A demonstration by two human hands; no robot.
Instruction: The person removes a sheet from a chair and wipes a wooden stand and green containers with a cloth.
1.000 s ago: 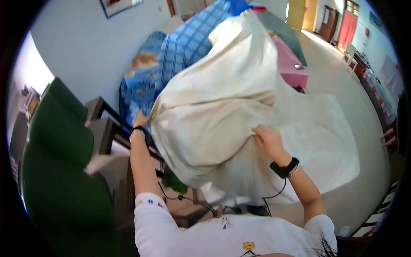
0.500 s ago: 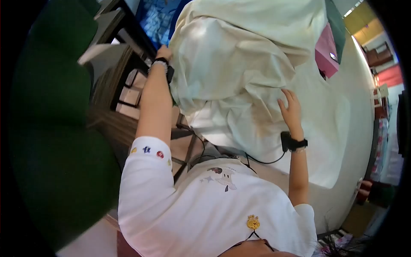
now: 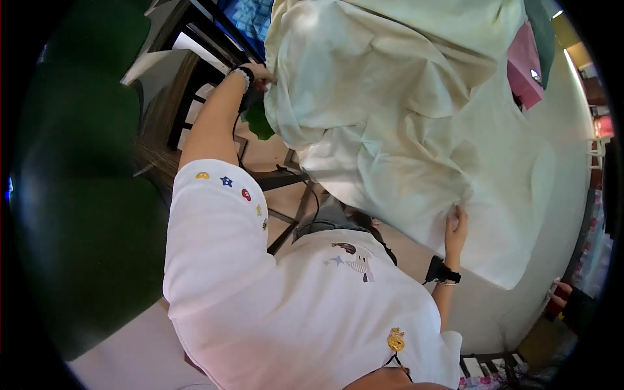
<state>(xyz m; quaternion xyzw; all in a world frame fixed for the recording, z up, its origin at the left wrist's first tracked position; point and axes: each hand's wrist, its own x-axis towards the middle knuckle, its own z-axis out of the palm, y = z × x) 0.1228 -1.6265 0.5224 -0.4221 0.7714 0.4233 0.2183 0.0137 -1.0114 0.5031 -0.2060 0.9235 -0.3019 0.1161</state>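
Observation:
A large cream cloth point(image 3: 390, 110) lies crumpled in loose folds over the surface in front of me. At its left edge my left hand point(image 3: 261, 73) is closed, with the fingertips against the fabric; part of its grip is hidden. Just below that hand hang a small red thing and a green leaf-like piece point(image 3: 260, 122). My right hand point(image 3: 457, 229) is closed on the cloth near its lower right part, pinching a fold between thumb and fingers.
A pink box-like object point(image 3: 525, 65) stands at the upper right beside a grey-green drape. On the left are a dark wooden frame point(image 3: 159, 120) and a big dark green surface point(image 3: 84, 214). Blue checked fabric point(image 3: 250, 23) shows at the top. A black cable hangs near my lap.
My right hand has moved down towards me and closed on the cloth; its fingers were spread before. My left hand stays at the left edge, and the green piece below it shows more.

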